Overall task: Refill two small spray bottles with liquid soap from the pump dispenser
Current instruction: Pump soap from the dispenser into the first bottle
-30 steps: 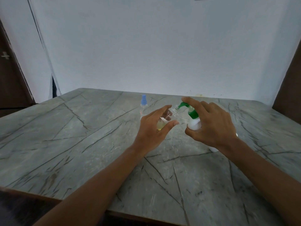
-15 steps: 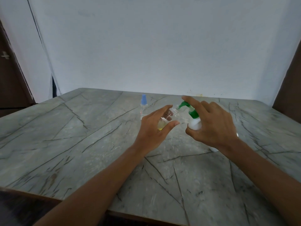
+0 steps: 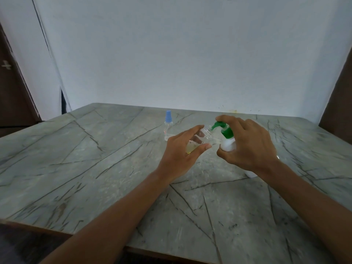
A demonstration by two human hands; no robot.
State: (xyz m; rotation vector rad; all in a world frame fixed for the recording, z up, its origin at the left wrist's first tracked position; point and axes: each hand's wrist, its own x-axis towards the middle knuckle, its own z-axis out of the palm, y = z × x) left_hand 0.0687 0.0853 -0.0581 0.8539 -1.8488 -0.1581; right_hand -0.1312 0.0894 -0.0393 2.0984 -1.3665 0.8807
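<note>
Currently: uncapped spray bottle (image 3: 200, 139) held mouth-to-nozzle above the table (image 3: 95, 168).
Left hand (image 3: 181, 153) pinches it, long axis tilted, neck pointing up-right. Right hand (image 3: 249, 145) grips the pump dispenser (image 3: 227, 143), forefinger on the pump head, nozzle pointing left. Blue-capped bottle (image 3: 167, 128) stands upright behind.

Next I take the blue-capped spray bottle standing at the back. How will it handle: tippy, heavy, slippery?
The blue-capped spray bottle stands tall and narrow on the table, so a sideways push would probably tip it. Its clear body shows no coloured liquid, so it is likely very light. Smooth plastic may slip; grip round the body.
</note>
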